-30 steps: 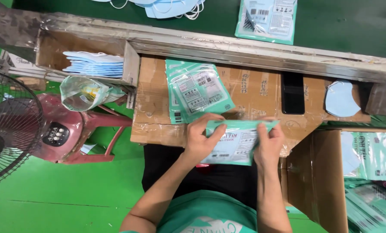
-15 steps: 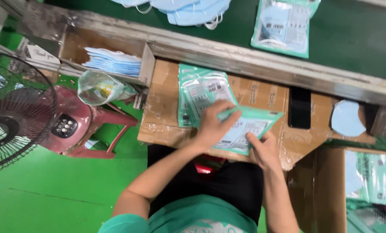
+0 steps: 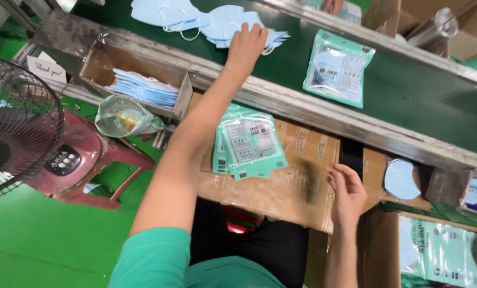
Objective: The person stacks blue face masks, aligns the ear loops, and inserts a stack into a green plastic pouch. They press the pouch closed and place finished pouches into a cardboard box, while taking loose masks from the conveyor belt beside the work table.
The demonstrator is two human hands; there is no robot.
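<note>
Pick-up step: left hand point(image 3: 246, 45) reaches far, fingers apparently closing on blue masks point(image 3: 217, 24); right hand point(image 3: 348, 192), fingers loosely apart, rests on cardboard point(image 3: 281, 192). Next needs a firm lift.

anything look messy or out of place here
Nothing is spilled or damaged. The packets on the cardboard lie fanned, not squared, and the left hand rests on a loose heap of blue masks on the belt.

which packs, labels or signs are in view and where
Sealed pouch: on the green belt, teal with clear window.
Stack of pouches: on the cardboard top, teal, barcoded labels.
Small card: far left, white, tilted.
Boxed pouches: lower right carton, teal.
</note>
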